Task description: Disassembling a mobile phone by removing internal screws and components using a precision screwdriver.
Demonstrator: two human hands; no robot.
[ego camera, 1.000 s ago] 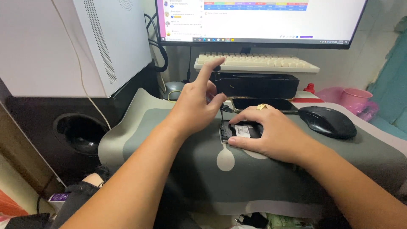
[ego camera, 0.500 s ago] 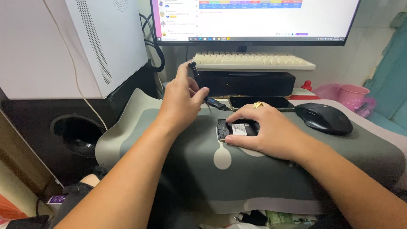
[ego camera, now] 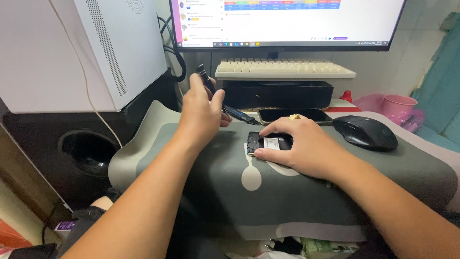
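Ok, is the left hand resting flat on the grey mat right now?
No, the left hand is raised above the grey mat, gripping a slim black tool that sticks up between its fingers.

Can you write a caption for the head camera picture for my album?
Left hand lifts a black pen-shaped tool; right hand steadies an opened phone.

Your open passage is the grey desk mat (ego camera: 201, 192) across the lower centre of the frame, bare in front of both forearms. At upper left, the white computer case (ego camera: 86, 52) walls off that side, with a cable hanging down its face. Behind your hands, the black box (ego camera: 278, 94) under the keyboard (ego camera: 285, 69) blocks the upper centre. At right, the black mouse (ego camera: 365, 133) sits on the mat, the pink cup (ego camera: 398, 108) beyond it.
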